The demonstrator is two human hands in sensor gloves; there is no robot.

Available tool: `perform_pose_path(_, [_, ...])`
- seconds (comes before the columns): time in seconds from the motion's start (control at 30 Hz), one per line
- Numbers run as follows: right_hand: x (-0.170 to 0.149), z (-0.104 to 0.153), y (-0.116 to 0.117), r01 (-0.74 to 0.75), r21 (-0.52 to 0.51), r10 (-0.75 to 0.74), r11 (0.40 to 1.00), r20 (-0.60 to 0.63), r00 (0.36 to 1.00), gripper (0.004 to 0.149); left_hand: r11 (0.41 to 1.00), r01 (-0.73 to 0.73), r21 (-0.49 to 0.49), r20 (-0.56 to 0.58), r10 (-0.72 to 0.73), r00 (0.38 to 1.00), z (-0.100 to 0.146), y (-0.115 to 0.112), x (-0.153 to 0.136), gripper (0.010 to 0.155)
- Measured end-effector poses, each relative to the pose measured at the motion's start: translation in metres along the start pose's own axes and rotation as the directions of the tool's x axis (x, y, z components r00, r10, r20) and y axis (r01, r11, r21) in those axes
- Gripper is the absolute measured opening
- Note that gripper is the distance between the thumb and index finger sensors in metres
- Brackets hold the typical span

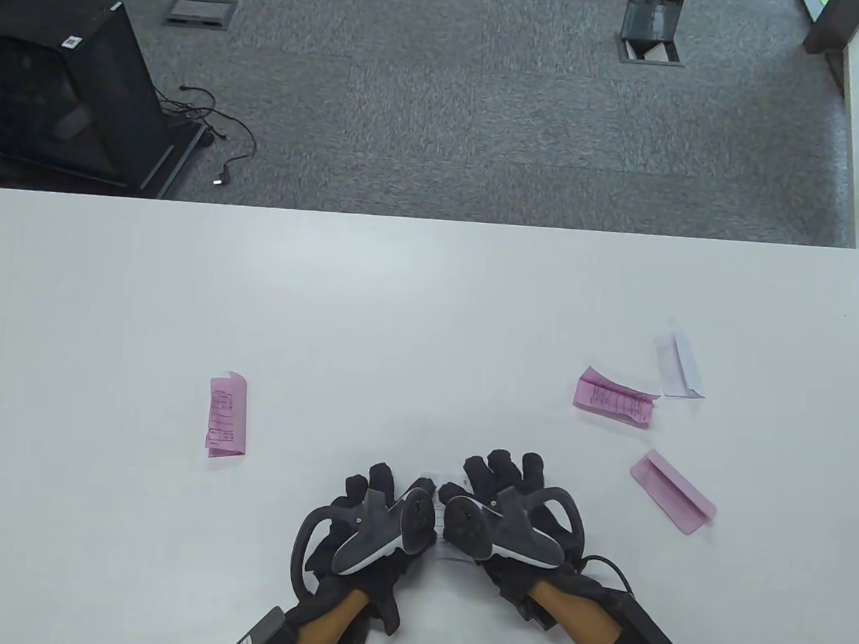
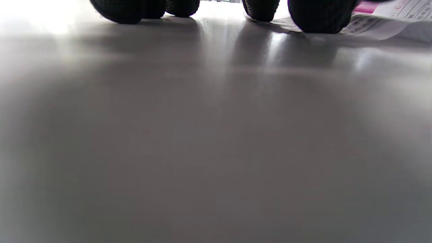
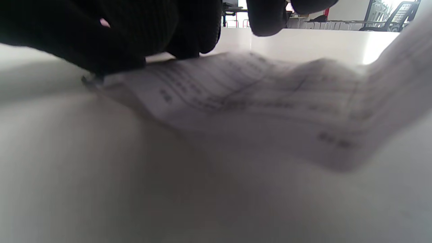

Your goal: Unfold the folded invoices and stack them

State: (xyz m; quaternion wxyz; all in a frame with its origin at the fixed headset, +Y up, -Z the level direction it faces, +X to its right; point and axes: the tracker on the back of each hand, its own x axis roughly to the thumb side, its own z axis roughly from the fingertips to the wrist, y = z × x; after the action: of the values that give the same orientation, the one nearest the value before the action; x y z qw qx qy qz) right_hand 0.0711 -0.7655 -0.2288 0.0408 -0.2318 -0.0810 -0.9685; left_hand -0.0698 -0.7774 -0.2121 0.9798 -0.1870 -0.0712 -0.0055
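Note:
A white invoice (image 1: 431,478) lies on the table under both hands, only slivers showing in the table view. My left hand (image 1: 389,484) rests fingertips down; in the left wrist view two fingertips (image 2: 319,17) press the invoice's edge (image 2: 381,22). My right hand (image 1: 488,477) presses its fingers (image 3: 135,40) on the far end of the invoice (image 3: 253,98), whose near end curls up off the table. A folded pink invoice (image 1: 226,416) lies to the left. Two folded pink invoices (image 1: 615,399) (image 1: 673,491) and a folded white one (image 1: 680,365) lie to the right.
The white table (image 1: 402,298) ends at its far edge against grey carpet. A black cabinet (image 1: 56,83) with loose cables stands on the floor at the back left.

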Motion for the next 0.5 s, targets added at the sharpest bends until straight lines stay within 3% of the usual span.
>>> perform_pose_path(0.23, [-0.007, 0.002, 0.006, -0.042, 0.005, 0.043, 0.999, -0.014, 0.999, 0.061, 1.000, 0.009, -0.007, 0.009, -0.009, 1.000, 0.000, -0.001, 0.001, 0.069])
perform_pose_path(0.5, [-0.051, 0.025, 0.010, -0.088, 0.006, 0.089, 0.996, -0.107, 0.990, 0.060, 1.000, -0.006, -0.013, 0.012, 0.006, 1.000, 0.001, -0.001, -0.001, 0.070])
